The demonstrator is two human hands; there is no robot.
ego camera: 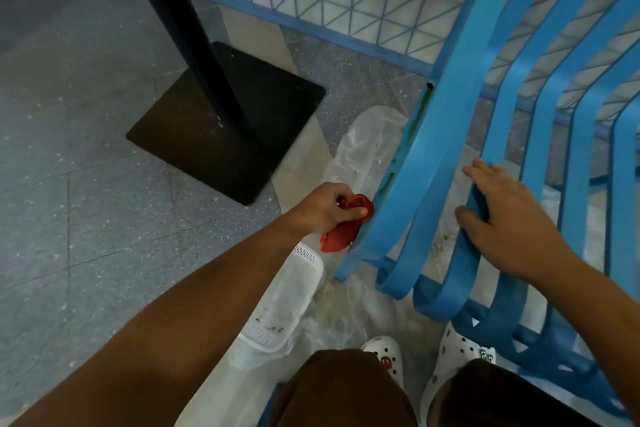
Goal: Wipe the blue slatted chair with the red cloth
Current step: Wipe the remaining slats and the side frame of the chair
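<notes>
Left hand (327, 206) gripped bunched red cloth (346, 224) against outer slat of blue chair (408, 184), apparently touching. Right hand (509, 218) grasped a slat to its right.

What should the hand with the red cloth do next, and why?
Probably slide the red cloth along the outer slat of the blue chair. The left hand grips the cloth bunched against that slat's lower edge, and the right hand holds a neighbouring slat, steadying the chair.
</notes>
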